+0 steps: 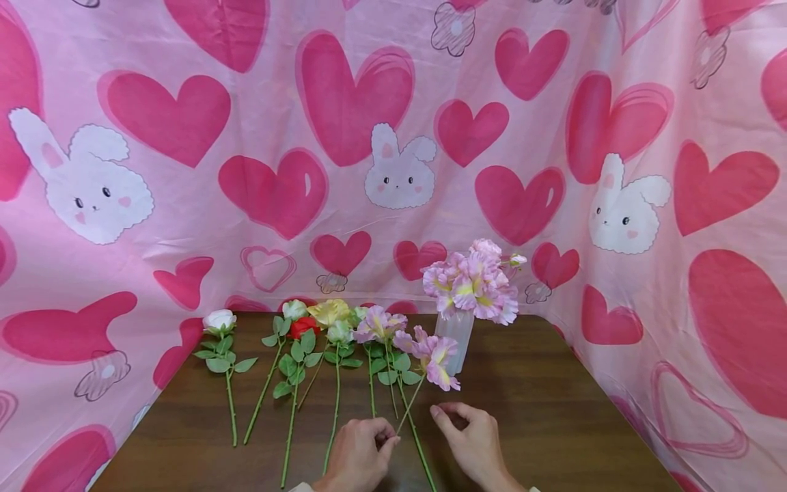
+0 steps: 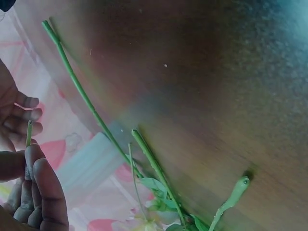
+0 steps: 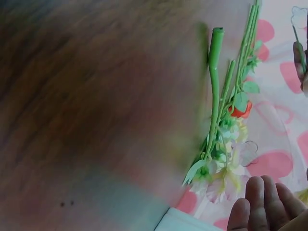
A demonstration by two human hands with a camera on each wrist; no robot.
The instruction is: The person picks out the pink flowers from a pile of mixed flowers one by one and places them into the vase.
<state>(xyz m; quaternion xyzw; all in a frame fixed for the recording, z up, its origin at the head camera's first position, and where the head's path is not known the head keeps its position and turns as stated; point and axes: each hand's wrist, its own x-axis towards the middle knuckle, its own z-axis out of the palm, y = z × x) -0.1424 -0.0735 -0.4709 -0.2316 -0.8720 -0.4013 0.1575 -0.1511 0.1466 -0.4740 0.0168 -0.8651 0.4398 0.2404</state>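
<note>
In the head view my left hand (image 1: 359,452) pinches the thin stem of a pink iris-like flower (image 1: 435,359) between thumb and forefinger. Its bloom leans up and right, overlapping the lower part of a ribbed translucent vase (image 1: 453,335). The stem's cut end (image 2: 29,126) pokes out above the left fingertips in the left wrist view. My right hand (image 1: 475,441) hovers just right of that stem, fingers relaxed and holding nothing. Pink blooms (image 1: 473,283) fill the vase top. In the right wrist view, the right fingers (image 3: 257,202) appear loosely extended.
Several stemmed flowers lie in a row across the brown table (image 1: 535,403): a white rose (image 1: 219,320) at far left, a red rose (image 1: 303,326), a yellow bloom (image 1: 330,311) and another pink flower (image 1: 380,323). Behind the table hangs a pink heart-patterned cloth (image 1: 393,225).
</note>
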